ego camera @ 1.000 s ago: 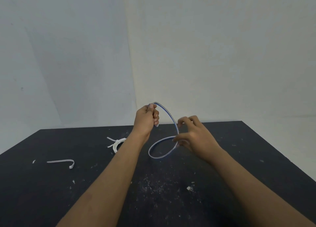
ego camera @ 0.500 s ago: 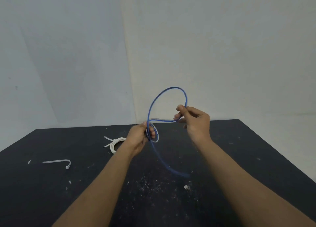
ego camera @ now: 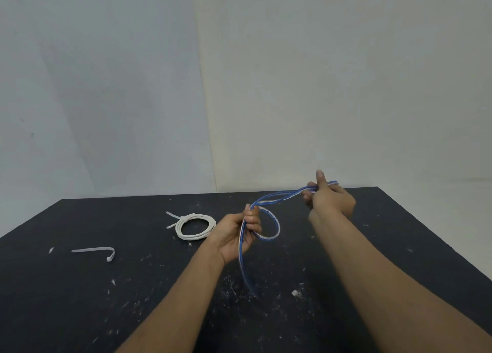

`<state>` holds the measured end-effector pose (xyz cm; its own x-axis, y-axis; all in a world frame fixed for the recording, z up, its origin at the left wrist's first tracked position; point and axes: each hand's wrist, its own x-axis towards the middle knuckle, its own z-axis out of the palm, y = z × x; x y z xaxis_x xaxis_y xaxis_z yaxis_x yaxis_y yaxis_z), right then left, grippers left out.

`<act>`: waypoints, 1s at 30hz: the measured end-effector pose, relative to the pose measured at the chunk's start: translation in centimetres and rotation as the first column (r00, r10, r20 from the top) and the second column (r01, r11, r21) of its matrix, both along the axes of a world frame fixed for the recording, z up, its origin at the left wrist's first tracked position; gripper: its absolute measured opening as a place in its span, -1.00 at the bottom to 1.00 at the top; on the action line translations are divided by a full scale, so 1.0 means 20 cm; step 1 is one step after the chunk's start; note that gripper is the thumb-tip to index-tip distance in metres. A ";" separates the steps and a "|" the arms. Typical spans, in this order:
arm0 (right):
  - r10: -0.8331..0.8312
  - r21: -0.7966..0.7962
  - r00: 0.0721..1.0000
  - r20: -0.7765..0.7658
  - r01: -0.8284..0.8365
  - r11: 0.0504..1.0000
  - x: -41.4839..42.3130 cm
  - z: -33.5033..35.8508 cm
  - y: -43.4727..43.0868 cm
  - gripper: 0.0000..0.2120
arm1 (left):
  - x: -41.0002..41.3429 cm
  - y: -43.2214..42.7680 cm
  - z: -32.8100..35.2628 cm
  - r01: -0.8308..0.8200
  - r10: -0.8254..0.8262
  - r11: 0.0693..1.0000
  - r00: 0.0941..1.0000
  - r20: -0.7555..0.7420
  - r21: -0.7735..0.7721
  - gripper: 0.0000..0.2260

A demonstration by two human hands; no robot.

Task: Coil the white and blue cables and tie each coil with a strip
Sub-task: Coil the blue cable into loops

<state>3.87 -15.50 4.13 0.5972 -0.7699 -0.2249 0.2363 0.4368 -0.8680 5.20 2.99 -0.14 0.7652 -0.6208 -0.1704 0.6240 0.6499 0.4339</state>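
A: In the head view, where's the blue cable?

B: Above the tabletop, pinched by both hands: left hand grips a loop, right hand clasps the far end.

A: And right of the cable?

B: Nothing; left of it lie the tied white coil and a loose strip.

Soft, even, rather dim light; shadows faint. The blue cable smears, perhaps from motion. The table's edges bend outward.

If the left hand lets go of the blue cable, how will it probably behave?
The blue cable probably springs open: it holds rounded loops, not creases. Its free end hangs limp below the left hand, so it seems light and floppy.
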 end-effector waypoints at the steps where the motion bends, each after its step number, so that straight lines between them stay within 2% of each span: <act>1: -0.009 0.011 1.000 0.007 0.009 1.000 0.00 -0.01 0.00 -0.73 | -0.01 0.00 0.00 0.009 -0.009 1.000 0.999 -0.031 -0.018 -0.86; 4: -0.029 0.027 1.000 0.011 0.028 0.999 0.00 -0.02 -0.02 -0.75 | -0.02 0.02 0.02 0.022 -0.027 0.998 0.995 -0.098 -0.056 -0.83; 7: -0.034 0.023 0.999 -0.010 0.034 0.999 0.02 -0.03 -0.05 -0.75 | -0.04 0.03 0.06 0.034 -0.038 0.998 0.995 -0.092 -0.046 -0.83; 11: 0.062 -0.058 0.998 -0.028 -0.064 0.996 0.04 -0.08 -0.05 -0.72 | -0.02 0.01 0.11 -0.120 0.101 0.983 0.985 -0.139 -0.135 -0.77; 15: 0.182 -0.074 0.983 0.000 -0.182 0.981 0.03 -0.10 0.00 -0.67 | 0.00 0.01 0.16 -0.319 0.272 0.923 0.937 -0.220 -0.217 -0.77; 18: 0.275 -0.167 0.960 0.052 -0.263 0.950 0.03 -0.08 0.01 -0.68 | 0.00 0.01 0.16 -0.352 0.294 0.911 0.920 -0.260 -0.214 -0.77; 21: 0.292 -0.245 0.954 0.062 -0.269 0.931 0.02 -0.06 0.00 -0.69 | 0.01 0.02 0.14 -0.363 0.309 0.914 0.912 -0.270 -0.181 -0.76; 24: 0.379 -0.278 0.925 -0.007 -0.366 0.888 0.01 -0.06 -0.01 -0.68 | 0.02 0.04 0.15 -0.351 0.301 0.922 0.915 -0.268 -0.163 -0.76; 27: 0.639 -0.125 0.768 -0.045 -0.639 0.759 0.00 -0.07 -0.04 -0.65 | 0.03 0.04 0.17 -0.362 0.311 0.915 0.913 -0.264 -0.177 -0.75; 28: 0.693 -0.056 0.721 -0.001 -0.692 0.720 -0.01 -0.07 -0.04 -0.67 | 0.03 0.04 0.18 -0.373 0.320 0.911 0.909 -0.265 -0.179 -0.74; 30: 0.693 0.072 0.703 0.157 -0.708 0.702 -0.01 -0.08 -0.05 -0.72 | 0.02 0.04 0.18 -0.387 0.338 0.908 0.903 -0.264 -0.163 -0.74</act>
